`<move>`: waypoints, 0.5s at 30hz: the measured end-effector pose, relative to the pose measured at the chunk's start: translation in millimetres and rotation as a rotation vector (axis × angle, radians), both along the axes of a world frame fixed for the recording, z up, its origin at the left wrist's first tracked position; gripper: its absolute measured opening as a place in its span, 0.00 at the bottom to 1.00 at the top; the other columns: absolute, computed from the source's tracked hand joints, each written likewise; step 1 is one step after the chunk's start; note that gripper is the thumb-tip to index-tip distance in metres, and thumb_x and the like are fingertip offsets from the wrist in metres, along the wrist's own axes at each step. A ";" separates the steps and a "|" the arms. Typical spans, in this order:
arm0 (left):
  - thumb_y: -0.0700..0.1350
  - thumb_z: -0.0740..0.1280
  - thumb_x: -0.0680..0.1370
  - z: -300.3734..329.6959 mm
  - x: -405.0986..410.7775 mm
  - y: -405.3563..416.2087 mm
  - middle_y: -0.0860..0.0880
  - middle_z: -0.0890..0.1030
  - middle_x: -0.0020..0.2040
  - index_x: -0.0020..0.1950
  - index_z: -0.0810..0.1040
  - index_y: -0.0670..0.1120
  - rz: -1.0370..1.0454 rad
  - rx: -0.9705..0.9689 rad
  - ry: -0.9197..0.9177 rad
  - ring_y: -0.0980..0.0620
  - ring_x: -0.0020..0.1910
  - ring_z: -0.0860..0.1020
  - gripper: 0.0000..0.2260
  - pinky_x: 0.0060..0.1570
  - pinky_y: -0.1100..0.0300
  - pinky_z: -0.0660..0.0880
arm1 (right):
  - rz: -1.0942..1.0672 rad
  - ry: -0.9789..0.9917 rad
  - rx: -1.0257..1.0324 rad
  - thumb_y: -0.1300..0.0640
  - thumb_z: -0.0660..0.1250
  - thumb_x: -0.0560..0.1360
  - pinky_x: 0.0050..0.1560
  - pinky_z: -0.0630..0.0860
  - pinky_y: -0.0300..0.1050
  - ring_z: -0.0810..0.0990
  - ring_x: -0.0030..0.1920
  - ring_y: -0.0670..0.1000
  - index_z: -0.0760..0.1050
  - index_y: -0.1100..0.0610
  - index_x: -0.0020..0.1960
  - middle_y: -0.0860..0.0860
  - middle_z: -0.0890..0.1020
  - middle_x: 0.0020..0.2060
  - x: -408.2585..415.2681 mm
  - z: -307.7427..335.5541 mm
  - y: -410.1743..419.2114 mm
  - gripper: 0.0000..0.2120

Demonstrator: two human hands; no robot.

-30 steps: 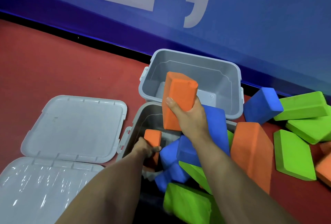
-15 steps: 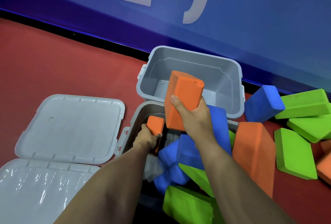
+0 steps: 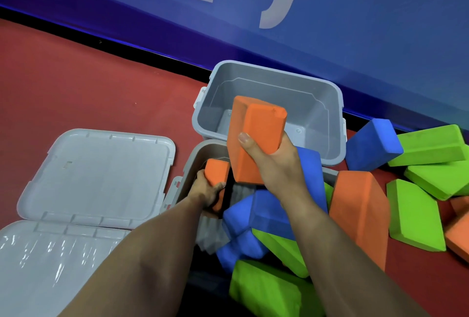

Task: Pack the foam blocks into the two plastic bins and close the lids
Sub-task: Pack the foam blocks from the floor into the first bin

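your right hand (image 3: 272,164) is wrapped around a big orange block (image 3: 253,139) at centre frame, thumb across its near face, fingers curled round the far side. your left hand (image 3: 206,191) is lower and to the left, inside the near bin (image 3: 189,164), gripping a smaller-looking orange block (image 3: 215,173) against the bin's left wall.

the held block stands nearly upright, long axis running from lower left to upper right of the frame, its top end tipped toward the far bin (image 3: 327,118), which shows only bare grey floor. it hangs over the seam between the two bins.

to do this step well, i'd seat the left block first: press it flat against the wall so it takes the least room. then turn the right block so its long axis matches the long side of whichever bin you choose, and lay it on a broad face rather than on end. the near bin looks crowded on its right, with blue blocks (image 3: 266,215) and a green block (image 3: 279,248) leaning over its edge, so the far bin seems the easier drop.

more green blocks (image 3: 429,144) and another blue one (image 3: 373,144) lie at right. two lids (image 3: 101,179) lie open at lower left of the frame.
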State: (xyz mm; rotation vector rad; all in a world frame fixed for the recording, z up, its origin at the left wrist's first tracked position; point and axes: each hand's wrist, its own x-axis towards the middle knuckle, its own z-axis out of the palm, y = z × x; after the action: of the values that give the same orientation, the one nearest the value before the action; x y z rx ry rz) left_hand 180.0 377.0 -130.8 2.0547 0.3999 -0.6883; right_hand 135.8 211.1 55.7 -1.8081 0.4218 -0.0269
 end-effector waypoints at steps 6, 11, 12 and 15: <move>0.43 0.69 0.81 6.3 -8.9 -7.2 0.43 0.75 0.61 0.74 0.60 0.38 -0.117 0.020 0.025 0.48 0.61 0.74 0.26 0.52 0.65 0.64 | 0.012 0.009 -0.013 0.33 0.75 0.68 0.52 0.80 0.45 0.82 0.50 0.40 0.77 0.42 0.60 0.40 0.84 0.50 -5.2 3.7 6.5 0.25; 0.51 0.71 0.79 6.6 -2.9 -5.0 0.43 0.77 0.66 0.75 0.62 0.41 -0.022 0.018 -0.015 0.41 0.65 0.76 0.31 0.66 0.50 0.71 | 0.015 0.030 -0.033 0.31 0.74 0.67 0.54 0.81 0.49 0.82 0.51 0.42 0.76 0.42 0.61 0.40 0.84 0.51 -1.9 1.3 2.7 0.27; 0.52 0.71 0.78 6.1 -2.4 -4.9 0.42 0.77 0.66 0.75 0.62 0.41 -0.005 0.014 -0.024 0.41 0.65 0.76 0.31 0.67 0.47 0.71 | 0.005 0.031 -0.036 0.30 0.74 0.67 0.55 0.81 0.50 0.82 0.51 0.43 0.76 0.42 0.61 0.40 0.84 0.51 -0.8 1.0 1.4 0.27; 0.52 0.71 0.79 5.1 -2.8 -8.7 0.41 0.76 0.68 0.76 0.61 0.40 0.006 0.038 -0.043 0.39 0.67 0.75 0.32 0.67 0.48 0.71 | -0.018 0.037 -0.028 0.30 0.74 0.67 0.55 0.81 0.51 0.83 0.51 0.43 0.76 0.41 0.60 0.40 0.84 0.50 0.5 -1.2 -1.8 0.26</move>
State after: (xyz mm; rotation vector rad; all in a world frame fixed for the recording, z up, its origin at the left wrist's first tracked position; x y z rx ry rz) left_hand 177.2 368.3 -125.7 2.0995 0.3977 -0.6365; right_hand 136.4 209.3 54.5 -1.8351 0.4658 -0.0122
